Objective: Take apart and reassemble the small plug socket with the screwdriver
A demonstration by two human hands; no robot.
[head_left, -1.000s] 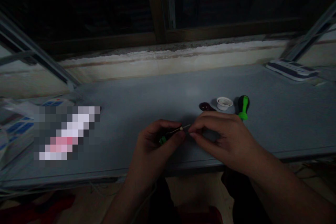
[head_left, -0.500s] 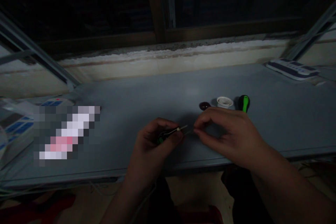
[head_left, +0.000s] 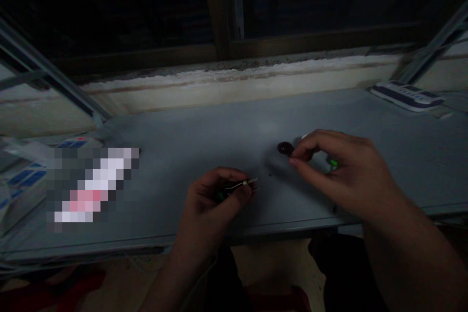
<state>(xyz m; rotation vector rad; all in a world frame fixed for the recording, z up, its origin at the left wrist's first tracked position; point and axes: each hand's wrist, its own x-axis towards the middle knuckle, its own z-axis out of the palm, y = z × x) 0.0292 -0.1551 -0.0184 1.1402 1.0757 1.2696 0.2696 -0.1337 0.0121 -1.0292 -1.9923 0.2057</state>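
My left hand point(head_left: 215, 200) is closed round a small dark and green object point(head_left: 228, 188) with thin metal prongs pointing right. To the right, my right hand point(head_left: 340, 170) has its thumb and forefinger pinched together beside a dark round item point(head_left: 285, 148); anything between those fingertips is too small to make out. Behind that hand a bit of a white round container point(head_left: 304, 136) shows. A green part point(head_left: 333, 162) of another object is seen between its fingers. One tiny dark speck point(head_left: 270, 174) lies on the table between my hands.
On the grey table point(head_left: 175, 141), a white and dark device point(head_left: 407, 96) sits at the back right. A blurred-out white and pink thing point(head_left: 98, 185) lies at the left, near a white and blue device point(head_left: 27, 180). Behind the table are a wall ledge and dark window.
My right hand has moved right and up, away from the prongs, and now covers most of the white container and green object. My left hand has shifted slightly left. The dark speck is now visible.
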